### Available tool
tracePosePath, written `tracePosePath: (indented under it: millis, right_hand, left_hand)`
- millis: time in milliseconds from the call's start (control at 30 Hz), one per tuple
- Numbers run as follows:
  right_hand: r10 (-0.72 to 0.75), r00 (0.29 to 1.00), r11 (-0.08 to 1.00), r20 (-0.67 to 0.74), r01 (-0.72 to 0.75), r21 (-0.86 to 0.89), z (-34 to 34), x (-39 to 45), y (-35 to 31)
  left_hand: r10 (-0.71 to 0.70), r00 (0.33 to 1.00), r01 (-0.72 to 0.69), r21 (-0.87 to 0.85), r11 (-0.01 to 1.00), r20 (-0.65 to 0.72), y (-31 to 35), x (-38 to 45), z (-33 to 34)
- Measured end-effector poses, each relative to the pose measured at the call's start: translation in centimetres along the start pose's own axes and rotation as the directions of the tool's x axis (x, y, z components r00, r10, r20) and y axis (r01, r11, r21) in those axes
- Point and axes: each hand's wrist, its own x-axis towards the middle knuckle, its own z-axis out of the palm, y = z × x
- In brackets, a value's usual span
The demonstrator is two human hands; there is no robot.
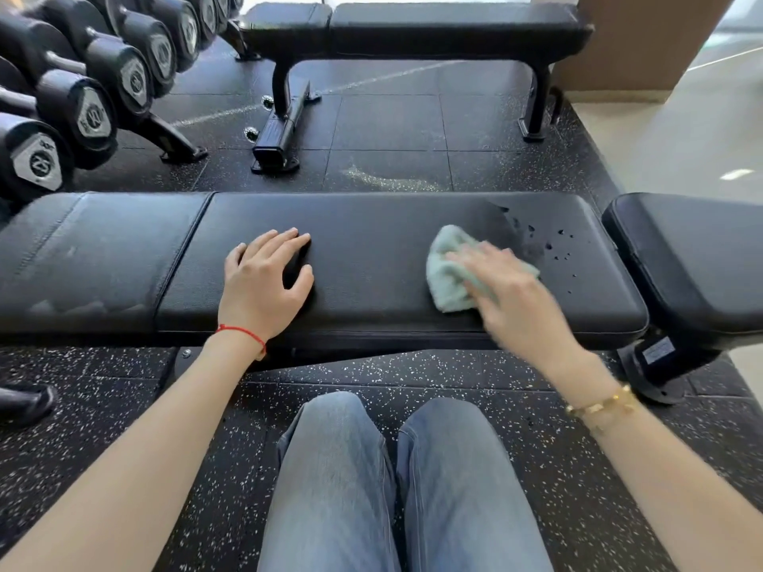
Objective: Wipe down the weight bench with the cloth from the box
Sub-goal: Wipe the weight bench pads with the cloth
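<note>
- Right grip (pixel 501 282): fingers spread flat, pressing down on the cloth (pixel 448 274); the hand is blurred; a gold bracelet (pixel 600 406) sits on the wrist.
- Cloth: pale green, bunched, lying on the right half of the long pad of the counter (pixel 371 249), partly under the right fingers, its left part showing.
- Drops of liquid (pixel 553 245): scattered on the pad just right of the cloth, toward the pad's right end.
- Left grip (pixel 264 278): relaxed and open, palm and fingertips resting on the same pad, well left of the cloth, holding nothing; a red string (pixel 243 332) circles the wrist.
- Counter: black padded weight bench running left to right, a shorter pad (pixel 82 258) joined at its left end.
- Second pad (pixel 693 262): black, just beside the counter's right end.
- Knees (pixel 392 480): in blue jeans, near the counter's front edge, on black speckled floor (pixel 124 427).
- Another bench (pixel 413 31): black, farther back.
- Dumbbells (pixel 95 88): racked in a row at upper left.
</note>
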Motion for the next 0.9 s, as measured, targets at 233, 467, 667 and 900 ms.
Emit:
tracePosePath:
  millis: [233,467,667,900]
  right_hand:
    - [0.212,0.974,0.969,-0.081,-0.221,-0.111,1.7,7.5,1.4]
    - [-0.081,0.995,0.995,0.054,0.078,0.056,1.8,0.0,-3.6]
    - [0.257,0.963,0.964,-0.077,-0.261,-0.047,0.3,5.1,3.9]
    - [0.012,1.000,1.000,0.003,-0.012,0.005,1.6,2.0,-0.3]
  left_hand:
    - [-0.013,1.000,0.013,0.002,1.000,-0.011,0.3,0.0,0.0]
    - [-0.050,0.997,0.049,0.004,0.999,0.059,0.7,0.2,-0.2]
    - [-0.121,0.991,0.121,0.001,0.993,0.064,4.2,0.1,0.9]
    - [-0.062,0.998,0.062,0.031,0.998,0.023,5.5,-0.6,1.9]
